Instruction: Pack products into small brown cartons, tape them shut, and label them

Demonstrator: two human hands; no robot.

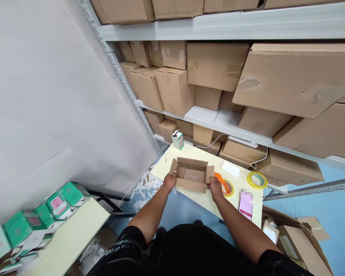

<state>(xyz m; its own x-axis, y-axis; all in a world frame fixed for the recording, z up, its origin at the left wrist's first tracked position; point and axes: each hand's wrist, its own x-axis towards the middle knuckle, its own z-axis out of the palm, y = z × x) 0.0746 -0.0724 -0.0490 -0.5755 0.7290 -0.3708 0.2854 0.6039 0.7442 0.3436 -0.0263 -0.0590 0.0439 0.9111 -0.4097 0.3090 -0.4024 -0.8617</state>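
Note:
Between my two hands is an open cardboard box, its flaps up and nothing visible inside. My left hand grips its left end, while my right hand is closed on the right end. Just beyond my right hand lie an orange tape dispenser and a roll of yellow tape. A small green and white carton stands at the table's far left corner, its top open. Right of the box are a white slip or packet, another yellow tape roll and a pink phone-like item.
The cream table backs onto metal shelving packed with cardboard boxes. On a side table at left lie several green cartons. White paper scraps litter the floor; an opened large box sits at lower right.

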